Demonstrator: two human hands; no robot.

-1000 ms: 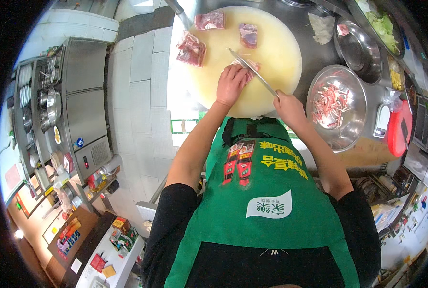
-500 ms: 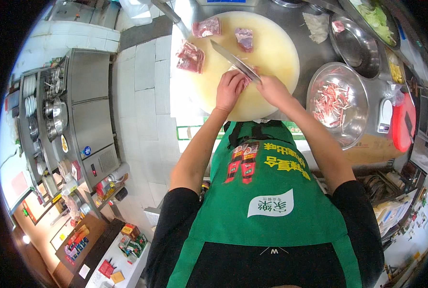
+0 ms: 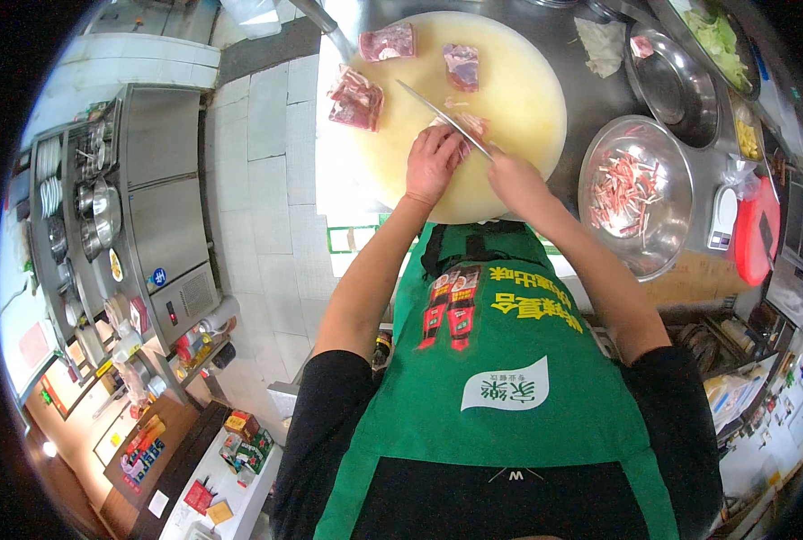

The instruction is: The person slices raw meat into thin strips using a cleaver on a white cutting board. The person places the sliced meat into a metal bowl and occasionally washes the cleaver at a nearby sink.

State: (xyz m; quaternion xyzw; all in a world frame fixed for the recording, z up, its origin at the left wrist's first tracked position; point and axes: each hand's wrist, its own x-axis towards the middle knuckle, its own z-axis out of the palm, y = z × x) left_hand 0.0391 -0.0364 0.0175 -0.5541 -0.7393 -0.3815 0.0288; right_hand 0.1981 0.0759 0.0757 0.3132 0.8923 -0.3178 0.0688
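On a round, pale yellow cutting board (image 3: 532, 99), my right hand (image 3: 520, 184) grips the handle of a knife (image 3: 439, 114). The blade points up and left, seen nearly edge-on. My left hand (image 3: 430, 166) is closed, its curled fingers pressing a piece of raw meat (image 3: 462, 151) just on the near side of the blade; most of that piece is hidden. Thin cut meat strips (image 3: 473, 123) lie on the blade's far side. Farther up the board are a meat chunk (image 3: 388, 42), another chunk (image 3: 462, 67) and a fatty piece (image 3: 356, 99) at the left.
Right of the board stands a steel bowl (image 3: 680, 166) holding many red-and-white strips. Beyond it are a dark metal pan (image 3: 689, 103) with one small meat piece, a crumpled cloth (image 3: 599, 47), a white scale (image 3: 722, 216) and a red board (image 3: 758, 232). Steel cabinets (image 3: 167, 198) line the left.
The blade has turned from showing its flat side to nearly edge-on, its handle shifting slightly right and down. More cut strips show beyond it. My left hand stays on the meat.
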